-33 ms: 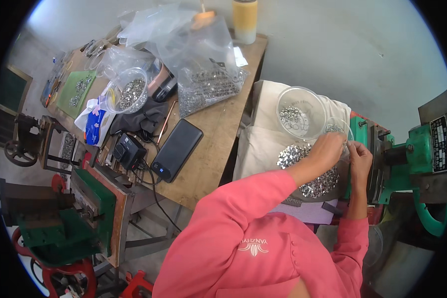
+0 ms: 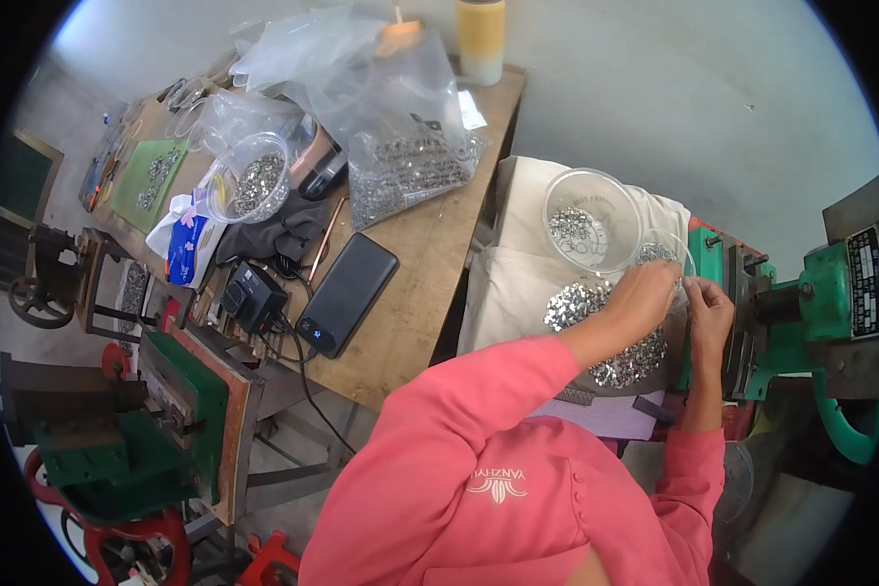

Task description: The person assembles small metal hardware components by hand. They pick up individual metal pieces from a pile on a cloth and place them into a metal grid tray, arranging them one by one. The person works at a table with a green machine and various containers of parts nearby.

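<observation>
My left hand (image 2: 643, 299) and my right hand (image 2: 710, 314) meet over the cloth-covered bench, fingertips pinched close together. A thin pale strand (image 2: 691, 256) arches up from between them, and both hands seem to grip it. Whatever small piece sits at the fingertips is too tiny to make out. Under and beside my left forearm lies a spread heap of small shiny silver pieces (image 2: 630, 361), partly hidden by that arm. Beyond the left hand stands a clear round plastic tub (image 2: 610, 256) with silver pieces at its bottom. More small silver pieces (image 2: 654, 252) show just past my left knuckles.
A green hand press (image 2: 825, 293) stands close at my right. On the wooden table (image 2: 391, 361) to the left are a black power bank (image 2: 350, 295), a clear bag of metal pieces (image 2: 410, 176) and another filled tub (image 2: 254, 181). Another green machine (image 2: 156, 420) stands at lower left.
</observation>
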Demonstrator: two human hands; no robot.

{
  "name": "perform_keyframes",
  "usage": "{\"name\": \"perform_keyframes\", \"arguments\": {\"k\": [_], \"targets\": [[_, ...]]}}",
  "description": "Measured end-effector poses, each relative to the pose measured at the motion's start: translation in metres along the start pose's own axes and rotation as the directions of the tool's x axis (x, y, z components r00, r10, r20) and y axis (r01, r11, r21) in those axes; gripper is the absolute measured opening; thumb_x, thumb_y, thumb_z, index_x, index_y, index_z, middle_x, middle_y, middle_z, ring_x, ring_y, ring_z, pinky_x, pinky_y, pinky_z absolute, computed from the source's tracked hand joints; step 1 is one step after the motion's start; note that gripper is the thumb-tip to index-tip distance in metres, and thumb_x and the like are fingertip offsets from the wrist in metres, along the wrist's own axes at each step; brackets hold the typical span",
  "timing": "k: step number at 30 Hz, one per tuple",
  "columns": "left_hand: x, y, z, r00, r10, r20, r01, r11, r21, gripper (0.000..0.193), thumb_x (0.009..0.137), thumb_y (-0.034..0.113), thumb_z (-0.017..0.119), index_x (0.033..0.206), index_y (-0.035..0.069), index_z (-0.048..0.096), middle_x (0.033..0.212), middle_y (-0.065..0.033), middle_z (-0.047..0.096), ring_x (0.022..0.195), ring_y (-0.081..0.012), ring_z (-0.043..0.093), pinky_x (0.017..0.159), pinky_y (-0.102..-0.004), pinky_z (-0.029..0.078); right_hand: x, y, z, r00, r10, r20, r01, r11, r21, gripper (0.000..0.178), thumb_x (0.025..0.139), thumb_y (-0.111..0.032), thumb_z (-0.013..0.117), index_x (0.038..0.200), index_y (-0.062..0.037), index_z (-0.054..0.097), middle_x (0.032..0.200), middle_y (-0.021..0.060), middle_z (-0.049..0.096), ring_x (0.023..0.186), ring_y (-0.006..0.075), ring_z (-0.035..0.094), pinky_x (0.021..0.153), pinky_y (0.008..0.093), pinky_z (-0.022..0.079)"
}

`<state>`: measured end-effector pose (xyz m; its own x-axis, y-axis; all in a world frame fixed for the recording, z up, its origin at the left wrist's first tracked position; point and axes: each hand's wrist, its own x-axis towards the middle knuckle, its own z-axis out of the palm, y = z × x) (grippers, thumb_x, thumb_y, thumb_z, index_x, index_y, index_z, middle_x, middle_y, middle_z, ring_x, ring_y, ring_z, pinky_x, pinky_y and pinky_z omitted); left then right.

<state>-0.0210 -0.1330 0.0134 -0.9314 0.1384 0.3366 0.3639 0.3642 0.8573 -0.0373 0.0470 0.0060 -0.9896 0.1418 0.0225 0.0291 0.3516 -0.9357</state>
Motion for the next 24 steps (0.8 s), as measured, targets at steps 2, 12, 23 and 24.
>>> {"name": "perform_keyframes", "arguments": {"k": [2, 12, 23, 24], "targets": [[-0.018, 0.011, -0.014, 1.0, 0.029, 0.004, -0.029, 1.0, -0.012, 0.022, 0.083, 0.004, 0.065, 0.104, -0.002, 0.065, 0.096, -0.0217, 0.065, 0.09, -0.0414, 0.065, 0.078, -0.0471, 0.051, -0.009, -0.008, -0.001, 0.999, -0.027, -0.026, 0.026, 1.0, -0.017, 0.01, 0.091, -0.01, 0.072, 0.087, -0.0011, 0.07, 0.077, -0.0065, 0.061, 0.066, 0.0, 0.046, 0.057, 0.0185, 0.035], [-0.157, 0.008, -0.084, 0.984, -0.039, -0.174, 0.031, 0.998, -0.048, 0.029, 0.083, -0.003, 0.068, 0.112, 0.001, 0.066, 0.091, -0.0126, 0.064, 0.082, -0.0288, 0.064, 0.072, -0.0358, 0.052, -0.123, -0.036, 0.064, 0.857, -0.315, 0.408, 0.398, 0.907, -0.136, 0.006, 0.079, -0.003, 0.076, 0.083, -0.0034, 0.072, 0.073, 0.006, 0.061, 0.065, 0.0171, 0.057, 0.058, 0.0312, 0.045], [-0.203, -0.007, -0.099, 0.987, -0.131, -0.098, 0.149, 0.966, 0.213, 0.042, 0.071, 0.006, 0.081, 0.111, 0.003, 0.067, 0.104, -0.0138, 0.063, 0.095, -0.0328, 0.06, 0.081, -0.0397, 0.05, -0.124, -0.025, 0.085, 0.622, -0.53, 0.577, 0.766, 0.565, -0.306, 0.013, 0.071, -0.011, 0.08, 0.08, -0.0117, 0.071, 0.078, 0.0022, 0.058, 0.073, 0.0239, 0.055, 0.063, 0.0361, 0.046], [-0.204, -0.007, -0.097, 0.988, -0.13, -0.08, 0.145, 0.963, 0.227, 0.043, 0.07, 0.007, 0.082, 0.11, 0.004, 0.068, 0.105, -0.0132, 0.063, 0.095, -0.0325, 0.06, 0.082, -0.0402, 0.049, -0.125, -0.025, 0.084, 0.638, -0.508, 0.579, 0.746, 0.594, -0.3, 0.012, 0.072, -0.012, 0.079, 0.08, -0.0116, 0.071, 0.079, 0.002, 0.057, 0.077, 0.0235, 0.055, 0.066, 0.0364, 0.047]]}}
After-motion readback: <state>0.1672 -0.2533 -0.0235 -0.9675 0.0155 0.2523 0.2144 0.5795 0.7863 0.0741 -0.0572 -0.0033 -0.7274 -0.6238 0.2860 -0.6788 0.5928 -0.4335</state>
